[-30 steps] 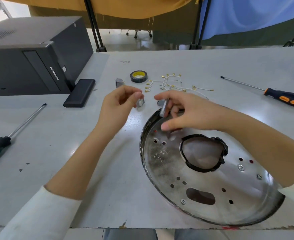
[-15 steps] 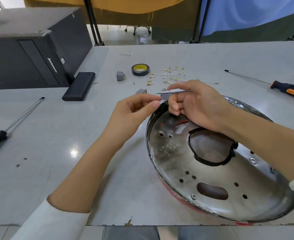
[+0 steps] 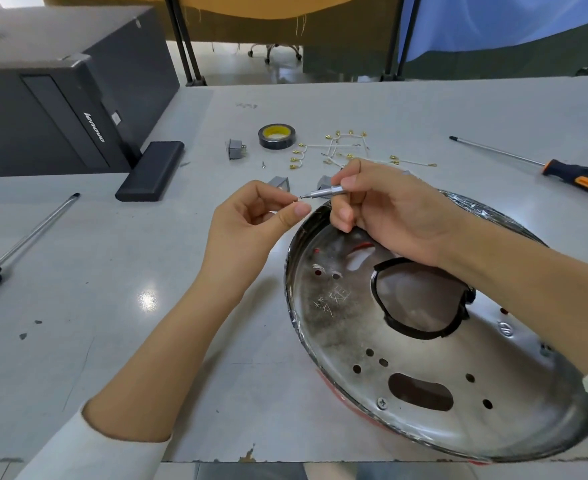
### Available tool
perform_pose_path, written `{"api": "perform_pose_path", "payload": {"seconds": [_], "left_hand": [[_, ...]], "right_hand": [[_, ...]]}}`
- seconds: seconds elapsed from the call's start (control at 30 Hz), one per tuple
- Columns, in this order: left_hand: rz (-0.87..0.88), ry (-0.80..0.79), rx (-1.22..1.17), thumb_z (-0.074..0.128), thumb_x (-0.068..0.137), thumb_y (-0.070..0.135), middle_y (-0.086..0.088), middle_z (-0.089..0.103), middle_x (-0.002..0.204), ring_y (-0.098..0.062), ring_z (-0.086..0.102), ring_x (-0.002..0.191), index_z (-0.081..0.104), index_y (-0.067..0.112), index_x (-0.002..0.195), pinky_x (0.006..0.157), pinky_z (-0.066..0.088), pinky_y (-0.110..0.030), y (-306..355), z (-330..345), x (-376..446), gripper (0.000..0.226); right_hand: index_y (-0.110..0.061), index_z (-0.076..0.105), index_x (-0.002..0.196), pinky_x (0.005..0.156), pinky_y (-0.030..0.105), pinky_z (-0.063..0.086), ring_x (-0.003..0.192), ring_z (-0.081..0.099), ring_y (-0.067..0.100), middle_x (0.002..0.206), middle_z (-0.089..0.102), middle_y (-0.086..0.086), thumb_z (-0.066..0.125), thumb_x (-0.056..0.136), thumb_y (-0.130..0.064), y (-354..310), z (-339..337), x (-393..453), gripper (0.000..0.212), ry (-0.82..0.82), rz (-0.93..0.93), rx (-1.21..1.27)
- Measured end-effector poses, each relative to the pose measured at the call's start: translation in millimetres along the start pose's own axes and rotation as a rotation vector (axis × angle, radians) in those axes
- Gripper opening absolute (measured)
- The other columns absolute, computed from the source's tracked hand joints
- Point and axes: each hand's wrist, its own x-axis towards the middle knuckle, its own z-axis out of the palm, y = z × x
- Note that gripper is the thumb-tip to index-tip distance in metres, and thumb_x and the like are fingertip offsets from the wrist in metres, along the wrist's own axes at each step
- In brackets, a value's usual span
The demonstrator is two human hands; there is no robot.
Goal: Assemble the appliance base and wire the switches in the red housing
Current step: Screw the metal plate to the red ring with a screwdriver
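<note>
A round metal base plate [image 3: 348, 327] with holes lies on the table at the right, with a red housing edge [image 3: 334, 384] showing under its near rim. My right hand [image 3: 386, 209] grips a small silver precision screwdriver [image 3: 325, 193] above the plate's far-left rim. Its tip meets a tiny screw [image 3: 296, 200] pinched between thumb and fingers of my left hand [image 3: 254, 220]. Three grey switches [image 3: 236, 148] [image 3: 279, 182] [image 3: 323, 182] lie behind the hands. White wires with brass terminals [image 3: 341, 150] lie further back.
A black tape roll [image 3: 278, 136] and a loose screw [image 3: 263, 164] lie near the switches. An orange-handled screwdriver [image 3: 562, 169] lies at the right, a long dark-handled one [image 3: 25, 237] at the left. A black computer tower [image 3: 53, 95] and a black bar [image 3: 150, 169] stand at the back left.
My right hand turned the small screwdriver from pointing down to level, its tip now at my left fingertips. My left hand pinches a tiny screw where a switch was a second ago.
</note>
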Motion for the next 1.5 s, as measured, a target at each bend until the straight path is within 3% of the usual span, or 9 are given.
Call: {"api": "perform_pose_path", "payload": {"seconds": [0.27, 0.53, 0.67, 0.8, 0.97, 1.13, 1.27, 1.4, 1.5], "left_hand": [[-0.001, -0.024, 0.015, 0.076, 0.077, 0.016, 0.017, 0.063, 0.06, 0.004, 0.051, 0.056, 0.066, 0.019, 0.076, 0.056, 0.039, -0.009, 2, 2, 0, 0.011], [-0.013, 0.013, 0.017, 0.077, 0.075, 0.022, 0.016, 0.064, 0.063, -0.005, 0.047, 0.06, 0.067, 0.024, 0.073, 0.055, 0.037, -0.012, 3, 0, 0, 0.011], [0.002, 0.027, 0.03, 0.078, 0.075, 0.019, 0.016, 0.066, 0.065, -0.018, 0.048, 0.07, 0.066, 0.023, 0.073, 0.064, 0.039, -0.023, 2, 0, -1, 0.013], [0.03, 0.03, 0.03, 0.079, 0.075, 0.016, 0.016, 0.065, 0.065, -0.02, 0.047, 0.071, 0.065, 0.021, 0.073, 0.065, 0.04, -0.026, 2, -1, -1, 0.015], [0.064, 0.045, 0.014, 0.08, 0.075, 0.018, 0.008, 0.065, 0.069, -0.022, 0.049, 0.072, 0.067, 0.028, 0.07, 0.068, 0.04, -0.034, 2, -2, -1, 0.017], [0.073, 0.059, 0.029, 0.08, 0.074, 0.019, 0.013, 0.067, 0.068, -0.015, 0.055, 0.071, 0.068, 0.027, 0.072, 0.066, 0.046, -0.022, -1, -3, 0, 0.015], [0.08, 0.024, 0.044, 0.078, 0.073, 0.023, 0.015, 0.069, 0.072, -0.004, 0.061, 0.069, 0.068, 0.024, 0.082, 0.07, 0.049, -0.016, -1, -1, -1, 0.013], [0.012, -0.146, 0.055, 0.069, 0.071, 0.038, 0.012, 0.073, 0.096, -0.004, 0.066, 0.092, 0.06, 0.026, 0.115, 0.088, 0.052, -0.022, 1, -2, -1, 0.046], [-0.115, -0.254, 0.068, 0.066, 0.071, 0.042, 0.002, 0.07, 0.114, -0.007, 0.066, 0.102, 0.058, 0.022, 0.124, 0.091, 0.051, -0.023, 1, -6, 1, 0.058]], "right_hand": [[-0.01, 0.051, 0.084, 0.057, 0.026, 0.044, 0.056, 0.046, 0.024, 0.057, 0.053, 0.008, 0.045, 0.086, -0.006, -2, 4, -4, 0.008, -0.015, 0.005, -0.021], [-0.009, 0.05, 0.084, 0.054, 0.024, 0.044, 0.057, 0.048, 0.024, 0.057, 0.055, 0.007, 0.042, 0.089, -0.004, -2, 6, -5, 0.011, -0.023, 0.014, -0.051], [-0.007, 0.052, 0.085, 0.05, 0.023, 0.044, 0.053, 0.05, 0.023, 0.057, 0.057, 0.007, 0.042, 0.091, -0.001, -1, 6, -4, 0.013, -0.002, 0.01, -0.053], [-0.004, 0.056, 0.086, 0.051, 0.025, 0.047, 0.049, 0.053, 0.021, 0.058, 0.062, 0.007, 0.052, 0.088, -0.006, 1, 7, -1, 0.005, 0.038, -0.007, -0.072], [-0.005, 0.06, 0.087, 0.059, 0.024, 0.044, 0.054, 0.054, 0.017, 0.062, 0.065, 0.003, 0.064, 0.076, -0.024, 1, 3, -1, 0.022, 0.066, -0.012, -0.107], [-0.01, 0.067, 0.087, 0.067, 0.028, 0.039, 0.06, 0.054, 0.016, 0.065, 0.064, 0.002, 0.068, 0.08, -0.015, 4, 0, 0, 0.009, 0.081, -0.011, -0.112], [-0.011, 0.068, 0.086, 0.066, 0.03, 0.038, 0.06, 0.053, 0.018, 0.064, 0.064, 0.003, 0.069, 0.078, -0.015, 3, 2, 0, 0.009, 0.083, -0.008, -0.127], [-0.01, 0.066, 0.083, 0.063, 0.03, 0.037, 0.058, 0.051, 0.018, 0.061, 0.061, 0.002, 0.065, 0.079, -0.016, -3, 5, -1, 0.007, 0.085, -0.008, -0.145], [-0.011, 0.062, 0.077, 0.055, 0.023, 0.039, 0.052, 0.048, 0.015, 0.056, 0.055, -0.001, 0.059, 0.086, -0.012, -10, 4, -2, 0.01, 0.134, 0.013, -0.143]]}}
